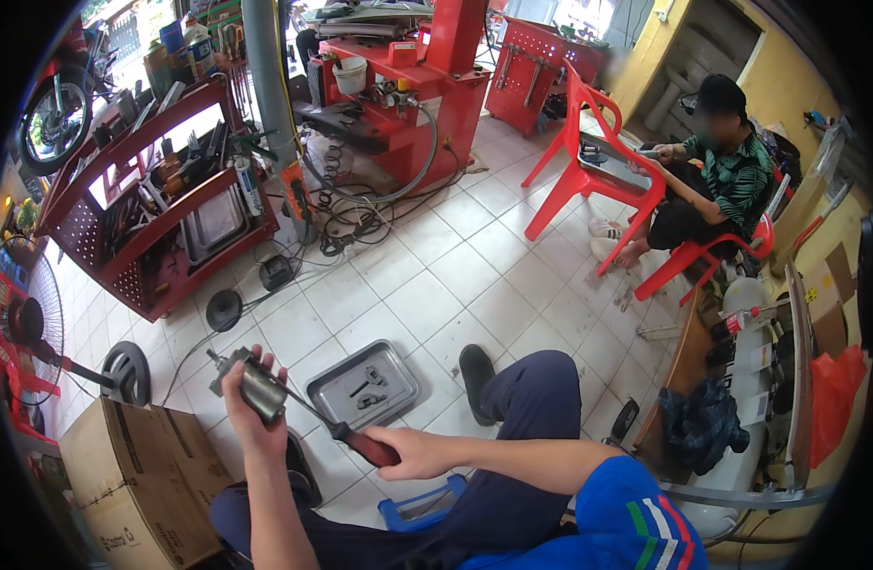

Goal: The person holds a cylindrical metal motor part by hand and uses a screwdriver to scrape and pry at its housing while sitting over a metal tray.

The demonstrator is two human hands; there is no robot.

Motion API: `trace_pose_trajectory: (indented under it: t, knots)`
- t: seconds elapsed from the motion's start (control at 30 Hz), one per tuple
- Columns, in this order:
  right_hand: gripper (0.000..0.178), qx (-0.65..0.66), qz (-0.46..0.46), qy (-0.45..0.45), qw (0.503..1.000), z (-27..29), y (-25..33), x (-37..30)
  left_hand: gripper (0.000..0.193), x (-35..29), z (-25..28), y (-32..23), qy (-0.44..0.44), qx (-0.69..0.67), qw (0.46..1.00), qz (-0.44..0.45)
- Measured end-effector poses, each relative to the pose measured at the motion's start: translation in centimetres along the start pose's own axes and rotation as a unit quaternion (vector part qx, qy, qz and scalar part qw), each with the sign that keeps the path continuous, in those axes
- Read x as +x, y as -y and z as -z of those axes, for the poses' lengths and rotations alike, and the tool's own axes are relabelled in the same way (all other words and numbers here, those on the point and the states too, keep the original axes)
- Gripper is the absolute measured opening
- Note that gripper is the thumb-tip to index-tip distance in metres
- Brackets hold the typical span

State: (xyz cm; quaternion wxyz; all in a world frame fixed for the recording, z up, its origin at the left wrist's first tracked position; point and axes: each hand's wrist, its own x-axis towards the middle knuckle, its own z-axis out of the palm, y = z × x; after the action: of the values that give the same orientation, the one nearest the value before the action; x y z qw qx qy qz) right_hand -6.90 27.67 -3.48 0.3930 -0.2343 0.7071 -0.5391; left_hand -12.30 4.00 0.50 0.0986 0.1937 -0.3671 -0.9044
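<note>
Blue sleeve [603, 503], lower right | left hand [243, 404] curled round cylindrical motor [264, 393], left of lower centre | right hand [412, 453] clenched on screwdriver handle [368, 446] | I judge motor heavy, hard, perhaps slick; best cupped mid-barrel

I hold a metal cylinder [263, 391] tilted in my left grip [254, 420], its smooth, shiny end toward the lower right and its bulkier, darker end toward the upper left. In my right grip [410, 454], a red-and-black-handled screwdriver [365, 444] slants up-left, its dark shaft reaching beside the cylinder (whether they touch, I can't tell).
</note>
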Motion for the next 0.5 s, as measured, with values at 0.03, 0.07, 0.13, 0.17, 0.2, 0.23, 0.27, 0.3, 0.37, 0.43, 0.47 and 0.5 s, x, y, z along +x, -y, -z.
trace_pose_trajectory:
  t: [0.03,0.07,0.13,0.17,0.2,0.23,0.27,0.3,0.37,0.43,0.47,0.5]
  knots:
    - [0.055,0.010,0.046,-0.061,0.997,-0.2,-0.2,0.2,0.044,0.2,0.3,-0.3,-0.001,-0.013,1.000,-0.006]
    - [0.054,0.021,0.090,-0.127,0.988,-0.6,-0.4,0.5,0.044,0.2,0.1,-0.4,0.002,-0.024,1.000,-0.008]
    - [0.053,0.111,0.049,-0.153,0.981,-0.8,-0.4,0.6,0.043,-0.3,-0.5,-0.7,0.000,-0.025,1.000,-0.017]
    - [0.052,0.189,-0.035,-0.111,0.975,-0.6,0.6,0.4,0.044,-0.4,-0.5,-0.5,0.010,-0.020,1.000,-0.017]
    - [0.052,0.267,-0.117,-0.068,0.954,-0.6,1.1,0.5,0.045,-0.5,-0.4,-0.2,0.020,-0.015,1.000,-0.017]
    - [0.050,0.244,-0.118,-0.020,0.962,-1.4,-0.2,1.2,0.045,-0.5,-0.5,0.2,0.022,-0.004,1.000,-0.007]
    - [0.050,0.245,-0.132,0.034,0.960,-1.1,-0.2,1.1,0.045,-0.6,-0.5,0.4,0.020,0.008,1.000,0.000]
    - [0.050,0.245,-0.145,0.089,0.954,-0.7,0.0,1.1,0.045,-0.7,-0.4,0.6,0.017,0.020,1.000,0.006]
    - [0.049,0.223,-0.110,0.113,0.962,-0.6,-0.5,0.6,0.045,-0.3,0.2,0.6,0.020,0.030,0.999,0.000]
    - [0.050,0.090,0.006,0.067,0.994,-0.1,-2.0,0.5,0.045,-0.2,0.1,0.4,0.021,0.029,0.999,0.000]
    - [0.051,0.023,0.064,0.045,0.997,0.0,-2.7,0.6,0.046,-0.2,0.1,0.1,0.020,0.027,0.999,-0.004]
    - [0.050,0.014,0.122,-0.018,0.992,-0.2,-3.2,0.9,0.047,-0.2,0.0,-0.1,0.018,0.025,0.999,-0.009]
